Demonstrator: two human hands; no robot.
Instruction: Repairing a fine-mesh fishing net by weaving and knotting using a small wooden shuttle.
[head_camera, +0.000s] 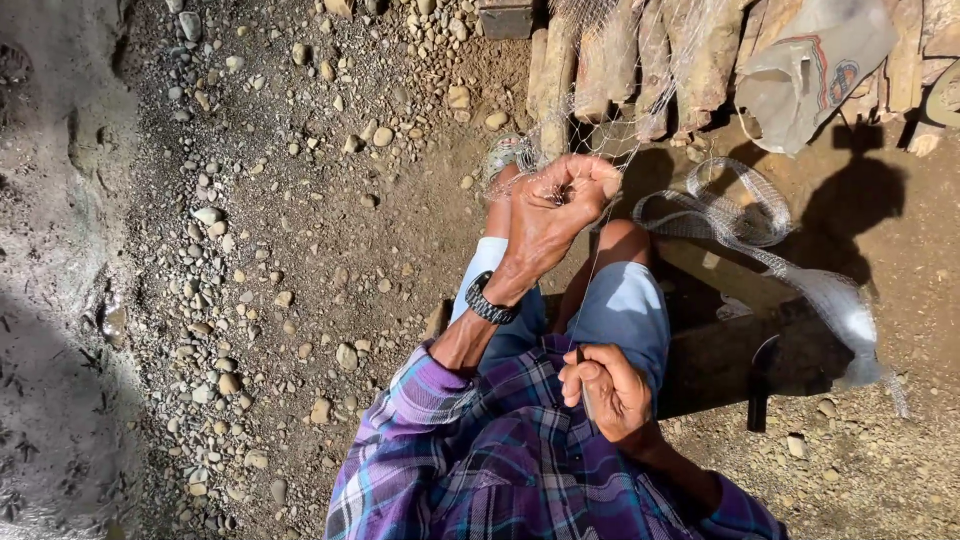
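The left hand (555, 205) is held out in front, its fingers clenched on a bunch of fine net (720, 215) near the log pile (640, 65). The right hand (605, 390) sits close to the lap, fingers grasping a slim dark tool (583, 385); a thin line (590, 290) runs between the 2 hands. Judged from this, the work goes best with the line kept taut and the mesh pinched firmly so it cannot slip. Counted: 2 hands, 1 net trailing over the dirt, 1 tool, 1 wristwatch (490, 303), 1 plastic bag (810, 70) on the logs.
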